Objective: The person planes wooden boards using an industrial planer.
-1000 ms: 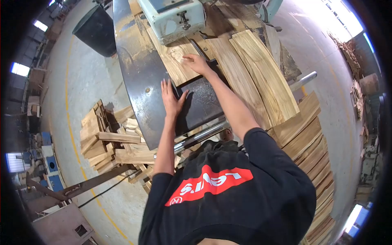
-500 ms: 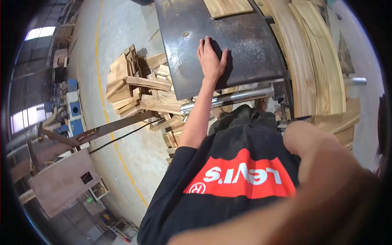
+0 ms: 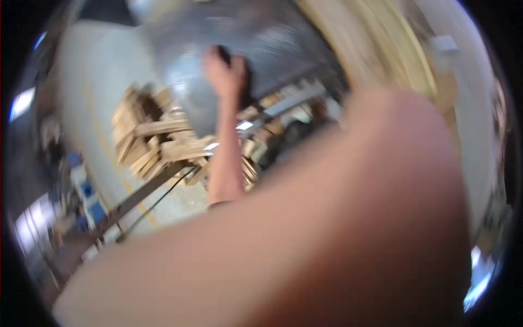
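Observation:
My left hand (image 3: 223, 73) lies on the dark metal tabletop (image 3: 278, 60), blurred by motion. Its thumb stands apart from the fingers, and nothing shows in its grasp. My bent right arm (image 3: 305, 218) fills much of the lower view, very near the camera, with what looks like its elbow towards the upper right. The right hand itself cannot be seen. Just beyond the table's near edge runs a shiny metal roller (image 3: 289, 103), partly smeared.
A pile of cut wood pieces (image 3: 158, 136) is on the floor left of the table. Long boards (image 3: 376, 43) lie along its right side. A brown metal beam (image 3: 147, 193) and a black cable cross the left. Blue equipment (image 3: 92, 199) stands farther left.
The view has shifted and blurred, so table and left hand appear farther left and slightly higher. My right arm now covers the shirt and much more of the view.

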`<state>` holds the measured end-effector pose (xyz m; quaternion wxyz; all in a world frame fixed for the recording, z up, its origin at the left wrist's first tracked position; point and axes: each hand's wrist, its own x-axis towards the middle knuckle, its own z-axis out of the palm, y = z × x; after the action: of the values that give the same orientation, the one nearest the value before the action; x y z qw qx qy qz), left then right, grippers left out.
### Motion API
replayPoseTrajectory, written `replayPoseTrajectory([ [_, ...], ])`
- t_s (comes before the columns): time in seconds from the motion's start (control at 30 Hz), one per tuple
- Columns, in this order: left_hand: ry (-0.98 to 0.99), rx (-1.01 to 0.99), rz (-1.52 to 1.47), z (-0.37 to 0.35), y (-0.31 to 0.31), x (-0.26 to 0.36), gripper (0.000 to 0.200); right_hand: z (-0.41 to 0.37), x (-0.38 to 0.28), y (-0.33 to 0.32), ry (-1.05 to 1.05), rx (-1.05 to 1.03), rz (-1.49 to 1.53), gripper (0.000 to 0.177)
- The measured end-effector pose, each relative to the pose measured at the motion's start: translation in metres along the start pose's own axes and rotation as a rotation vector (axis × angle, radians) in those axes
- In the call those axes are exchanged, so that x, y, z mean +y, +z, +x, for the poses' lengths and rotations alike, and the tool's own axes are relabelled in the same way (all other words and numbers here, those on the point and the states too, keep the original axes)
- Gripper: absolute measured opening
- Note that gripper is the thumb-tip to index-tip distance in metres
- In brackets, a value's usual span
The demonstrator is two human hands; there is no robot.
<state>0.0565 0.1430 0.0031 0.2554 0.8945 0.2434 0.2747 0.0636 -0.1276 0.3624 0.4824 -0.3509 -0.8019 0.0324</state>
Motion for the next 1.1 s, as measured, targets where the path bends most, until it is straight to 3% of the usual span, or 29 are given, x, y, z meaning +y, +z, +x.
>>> replayPoseTrajectory([
  [0.17, -0.036, -0.057, -0.141, 0.000, 0.031, -0.022, 0.066, -0.024, 0.025, 0.021, 0.127, 0.135, 0.013, 0.069],
  [0.23, 0.169, 0.073, 0.091, 0.012, 0.023, -0.016, 0.064, -0.032, 0.034, 0.021, 0.171, 0.175, -0.031, 0.072],
  [0.3, 0.167, 0.063, 0.022, 0.005, 0.025, -0.029, 0.066, -0.040, 0.047, 0.029, 0.237, 0.209, -0.081, 0.076],
  [0.33, 0.203, 0.096, 0.013, 0.008, 0.015, -0.007, 0.062, -0.046, 0.056, 0.029, 0.299, 0.237, -0.112, 0.078],
  [0.37, -0.026, 0.041, -0.080, -0.003, 0.004, 0.021, 0.061, -0.061, 0.068, 0.032, 0.438, 0.273, -0.179, 0.079],
  [0.43, 0.147, 0.025, -0.052, 0.005, 0.016, -0.027, 0.066, -0.112, 0.091, 0.033, 0.853, 0.347, -0.478, 0.083],
  [0.47, 0.119, 0.030, 0.005, 0.007, 0.010, -0.022, 0.067, -0.147, 0.100, 0.040, 1.133, 0.345, -0.721, 0.085],
  [0.5, 0.091, 0.032, 0.057, 0.003, 0.015, -0.013, 0.068, -0.189, 0.109, 0.049, 1.407, 0.266, -1.105, 0.104],
  [0.57, 0.066, 0.013, 0.057, 0.003, 0.011, -0.007, 0.069, -0.249, 0.105, 0.043, 1.680, 0.301, -1.048, 0.120],
  [0.67, 0.032, 0.009, 0.084, 0.002, 0.011, -0.004, 0.071, -0.287, 0.097, 0.045, 1.774, 0.420, -0.922, 0.136],
  [0.77, 0.042, 0.021, 0.099, 0.003, 0.012, -0.008, 0.072, -0.293, 0.100, 0.049, 1.773, 0.332, -0.967, 0.144],
  [0.93, 0.081, 0.032, 0.074, -0.001, 0.010, -0.007, 0.071, -0.287, 0.111, 0.059, 1.728, 0.518, -0.880, 0.118],
  [1.03, 0.041, 0.065, 0.015, -0.005, 0.010, -0.006, 0.068, -0.262, 0.107, 0.069, 1.781, 0.434, -1.027, 0.117],
  [1.1, 0.068, 0.069, -0.107, -0.009, 0.011, -0.014, 0.060, -0.245, 0.103, 0.072, 1.723, 0.518, -0.979, 0.110],
])
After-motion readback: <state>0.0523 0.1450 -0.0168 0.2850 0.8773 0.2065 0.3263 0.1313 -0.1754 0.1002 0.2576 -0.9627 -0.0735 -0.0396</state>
